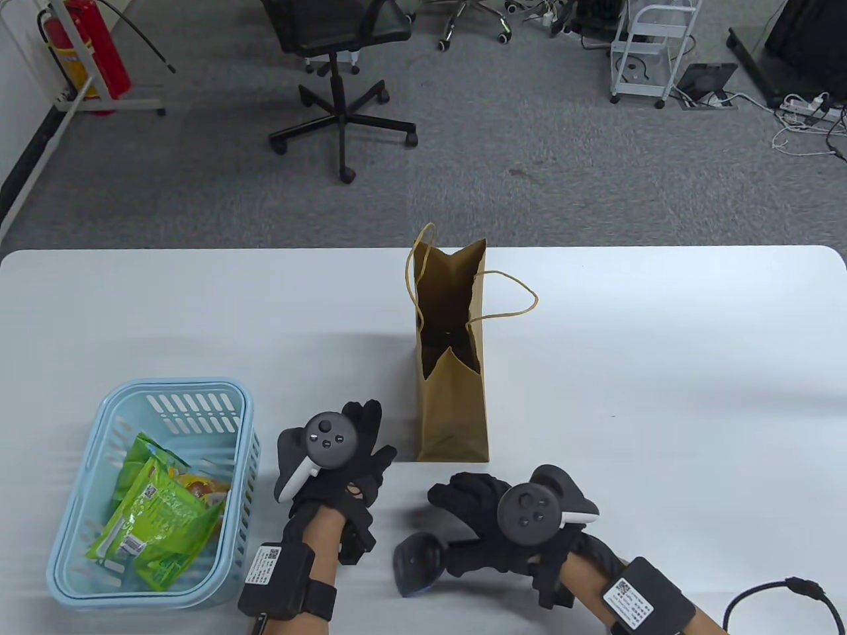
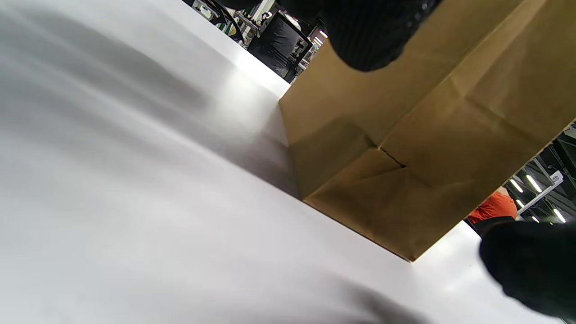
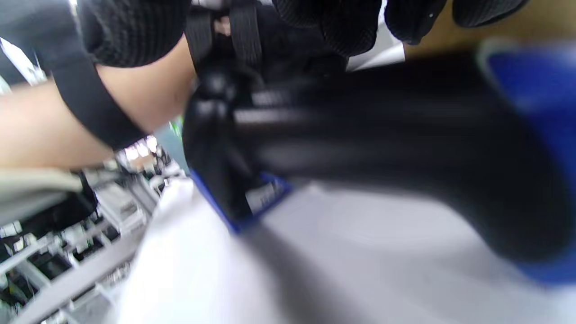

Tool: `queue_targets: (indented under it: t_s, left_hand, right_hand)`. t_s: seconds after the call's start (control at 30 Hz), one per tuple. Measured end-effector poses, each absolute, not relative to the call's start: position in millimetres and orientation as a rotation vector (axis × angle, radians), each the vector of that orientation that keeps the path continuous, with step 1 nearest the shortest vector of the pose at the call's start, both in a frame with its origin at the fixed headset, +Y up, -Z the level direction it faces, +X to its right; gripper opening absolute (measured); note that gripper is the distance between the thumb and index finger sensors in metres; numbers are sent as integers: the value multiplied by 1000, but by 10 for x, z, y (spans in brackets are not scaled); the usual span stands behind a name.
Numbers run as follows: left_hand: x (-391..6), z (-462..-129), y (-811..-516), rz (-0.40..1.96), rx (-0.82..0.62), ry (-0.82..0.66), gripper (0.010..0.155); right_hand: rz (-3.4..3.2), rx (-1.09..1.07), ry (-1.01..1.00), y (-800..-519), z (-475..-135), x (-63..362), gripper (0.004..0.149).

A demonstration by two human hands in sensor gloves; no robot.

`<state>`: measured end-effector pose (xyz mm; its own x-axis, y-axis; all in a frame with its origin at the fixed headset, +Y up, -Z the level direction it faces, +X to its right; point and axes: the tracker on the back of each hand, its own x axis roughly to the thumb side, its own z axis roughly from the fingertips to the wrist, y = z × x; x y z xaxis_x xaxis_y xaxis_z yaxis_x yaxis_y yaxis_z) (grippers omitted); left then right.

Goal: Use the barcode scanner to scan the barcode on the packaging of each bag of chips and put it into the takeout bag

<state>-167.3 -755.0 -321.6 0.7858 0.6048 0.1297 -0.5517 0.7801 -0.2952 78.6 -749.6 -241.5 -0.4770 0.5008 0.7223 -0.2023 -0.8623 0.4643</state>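
Observation:
A brown paper takeout bag (image 1: 452,370) stands open at the table's middle; its lower side fills the left wrist view (image 2: 418,148). Green chip bags (image 1: 159,522) lie in a light blue basket (image 1: 79,516) at the front left. My left hand (image 1: 360,450) lies between basket and bag, fingers straight, holding nothing. My right hand (image 1: 476,522) grips a black barcode scanner (image 1: 417,562) at the front, its head pointing left. In the right wrist view the scanner (image 3: 382,144) is a blurred black and blue shape under my fingers (image 3: 342,22).
The white table (image 1: 662,370) stretches wide to the right of the bag. A black cable (image 1: 781,595) loops at the front right corner. Behind the table stand an office chair (image 1: 337,79), a fire extinguisher (image 1: 92,53) and a white cart (image 1: 652,46).

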Motion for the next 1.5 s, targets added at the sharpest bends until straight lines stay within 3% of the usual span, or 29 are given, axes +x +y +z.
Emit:
queue_targets:
  t_s: [0.33,0.87,1.1,1.3,1.5]
  left_hand:
    - [-1599,-3232,-7534,565,-233,-225,77]
    - [-1480,-3221,-7620,496,-266,-236,76]
    - [-1527,-3216,-7613,508,-258,-228,74]
    - [-1580,-3206,-7620,532,-257,-219,74]
    - [-1599,-3196,-7620,545,-257,-221,74]
  right_hand:
    - [2499,1406,558,-7670,-2349,520,104]
    - [2581,1287,603,-7721,-2338,472,59]
    - [2566,1275,601,-7710,-2347,521,54]
    - [2462,1209,564,-7528,-2412,682,53]
    - [2303,1133,356,-7090,-2484,1038,55]
